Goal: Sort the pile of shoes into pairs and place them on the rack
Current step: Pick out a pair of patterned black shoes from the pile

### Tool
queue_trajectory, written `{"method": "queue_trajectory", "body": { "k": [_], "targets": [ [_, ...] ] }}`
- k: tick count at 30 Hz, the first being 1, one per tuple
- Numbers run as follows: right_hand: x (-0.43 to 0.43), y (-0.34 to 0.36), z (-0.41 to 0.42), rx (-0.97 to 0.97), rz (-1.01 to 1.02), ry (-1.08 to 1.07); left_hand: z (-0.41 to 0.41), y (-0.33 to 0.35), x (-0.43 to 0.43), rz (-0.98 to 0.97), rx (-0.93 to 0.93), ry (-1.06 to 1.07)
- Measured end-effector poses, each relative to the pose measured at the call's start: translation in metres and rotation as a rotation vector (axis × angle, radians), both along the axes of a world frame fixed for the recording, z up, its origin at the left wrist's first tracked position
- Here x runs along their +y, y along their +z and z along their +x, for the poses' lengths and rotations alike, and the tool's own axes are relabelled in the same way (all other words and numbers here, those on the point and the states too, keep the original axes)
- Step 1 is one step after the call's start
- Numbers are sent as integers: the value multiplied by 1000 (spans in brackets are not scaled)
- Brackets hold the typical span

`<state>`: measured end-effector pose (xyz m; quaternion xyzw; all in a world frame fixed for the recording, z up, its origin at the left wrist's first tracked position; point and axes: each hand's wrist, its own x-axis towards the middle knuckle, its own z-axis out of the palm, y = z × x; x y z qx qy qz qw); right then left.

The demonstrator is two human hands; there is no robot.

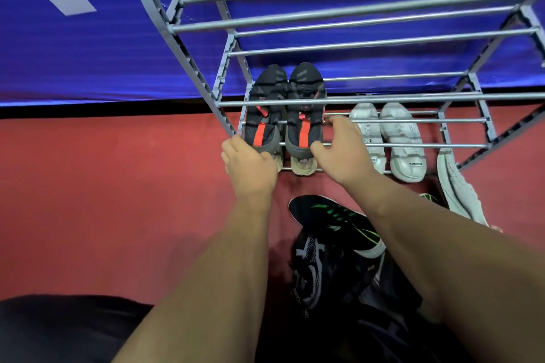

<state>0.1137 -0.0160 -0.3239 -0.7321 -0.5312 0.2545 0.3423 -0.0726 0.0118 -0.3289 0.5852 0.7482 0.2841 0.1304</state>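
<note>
A grey metal shoe rack [339, 100] stands against a blue wall. On its lowest shelf at the left sit two black shoes with orange tongues, the left one [267, 114] and the right one [305, 114], side by side with heels toward me. My left hand [250, 165] grips the heel of the left black shoe. My right hand [342, 147] is on the right black shoe, thumb at its heel and fingers along its side. A pair of white shoes [389, 138] lies soles up to their right on the same shelf.
On the red floor in front of the rack lie a black shoe with green stripes [339, 221], a black-and-white shoe [312, 271] and a grey-white shoe [460, 194] beside the rack's right leg. The rack's upper bars [354, 11] overhang the shelf.
</note>
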Motion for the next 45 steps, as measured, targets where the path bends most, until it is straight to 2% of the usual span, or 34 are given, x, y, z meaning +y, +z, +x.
{"method": "queue_trajectory", "body": {
  "k": [2, 4, 6, 10, 12, 14, 17, 21, 26, 31, 38, 45],
  "targets": [
    [-19, 1, 3, -38, 93, -27, -1, 1, -15, -40, 47, 33],
    [-42, -3, 7, -58, 74, 11, -2, -8, -34, -182, 92, 30],
    [-69, -12, 15, -81, -70, 115, 0, -16, -53, -412, 124, -3],
    [-123, -43, 32, -361, -488, 355, 6, -16, -107, -1086, 299, -484],
    [-151, -55, 37, -449, -685, 390, 8, -23, -132, -1344, 244, -503],
    [-174, -62, 41, -460, -737, 400, 10, -32, -151, -1470, 243, -524],
    [-189, -67, 46, -466, -619, 413, 16, -43, -174, -1380, 367, -621],
    [-191, -58, 43, -353, -514, 368, 21, -53, -184, -1342, 292, -572],
    [-182, -40, 45, -261, -378, 283, 8, -37, -170, -1250, 352, -538],
    [-183, -33, 55, -232, -370, 192, -10, -41, -158, -1121, 502, -406],
    [-199, -42, 67, -290, -355, 74, -15, -47, -156, -1070, 331, -272],
    [-200, -56, 65, -153, -515, -21, -8, -59, -160, -900, 338, -269]
  ]
}}
